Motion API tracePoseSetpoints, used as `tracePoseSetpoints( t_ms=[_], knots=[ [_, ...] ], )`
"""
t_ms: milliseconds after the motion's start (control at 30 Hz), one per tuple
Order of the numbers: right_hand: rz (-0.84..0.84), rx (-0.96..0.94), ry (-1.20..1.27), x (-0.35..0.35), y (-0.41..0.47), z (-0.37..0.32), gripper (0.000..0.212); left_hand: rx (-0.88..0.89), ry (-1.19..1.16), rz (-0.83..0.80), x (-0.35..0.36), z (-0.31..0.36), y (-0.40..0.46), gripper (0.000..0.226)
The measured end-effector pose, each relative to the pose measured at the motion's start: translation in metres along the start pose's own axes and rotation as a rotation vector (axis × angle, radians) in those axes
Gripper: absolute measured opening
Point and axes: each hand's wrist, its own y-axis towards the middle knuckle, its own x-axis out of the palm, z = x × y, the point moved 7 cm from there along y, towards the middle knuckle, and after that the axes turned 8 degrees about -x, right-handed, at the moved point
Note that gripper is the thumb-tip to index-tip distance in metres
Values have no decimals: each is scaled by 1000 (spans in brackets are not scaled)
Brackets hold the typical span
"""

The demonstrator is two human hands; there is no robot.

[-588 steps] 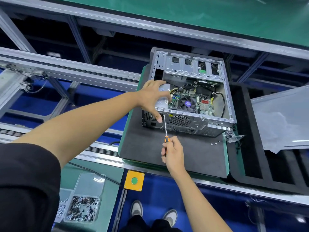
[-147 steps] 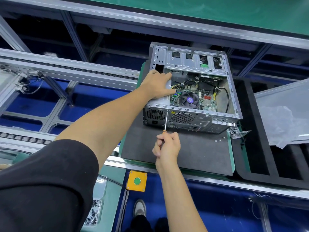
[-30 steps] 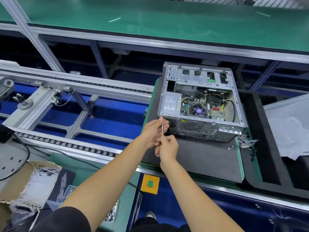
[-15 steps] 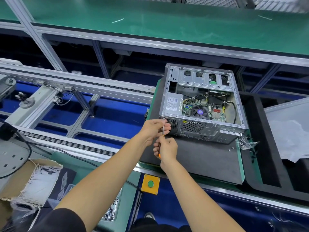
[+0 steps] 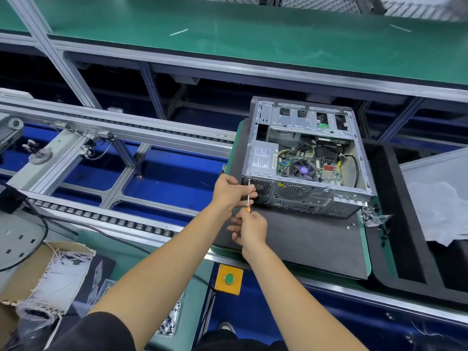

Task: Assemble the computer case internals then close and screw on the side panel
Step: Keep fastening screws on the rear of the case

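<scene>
At case (image 5: 306, 158) rear corner: left hand (image 5: 229, 190) pinches screwdriver (image 5: 248, 196) shaft, right hand (image 5: 250, 228) grips handle.

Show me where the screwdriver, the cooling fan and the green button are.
screwdriver (image 5: 249, 195), head view, on the metal shaft between the two hands.
cooling fan (image 5: 303, 170), head view, on its purple hub inside the open case.
green button (image 5: 229, 278), head view, on the button's round cap in the yellow box.

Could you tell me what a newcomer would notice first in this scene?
The open computer case lies on a dark mat, its fan and wiring exposed. At its near left corner, the right hand holds a screwdriver while the left hand steadies the shaft.
</scene>
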Motion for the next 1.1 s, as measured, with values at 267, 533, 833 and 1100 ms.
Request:
tracePoseSetpoints(
  t_ms=[267, 533, 833, 1100],
  knots=[
    [61, -35, -49, -3, 1, -2, 25, 23, 62, -63, -2, 1, 4, 42],
    [24, 59, 18, -5, 0, -4, 29, -51, 51, -211, -5, 3, -1, 45],
    [0, 9, 18, -1, -1, -8, 21, -12, 21, -146, -4, 1, 2, 43],
    [39, -33, 1, -8, 0, -10, 18, -18, -11, -68, -5, -1, 0, 46]
  ],
)
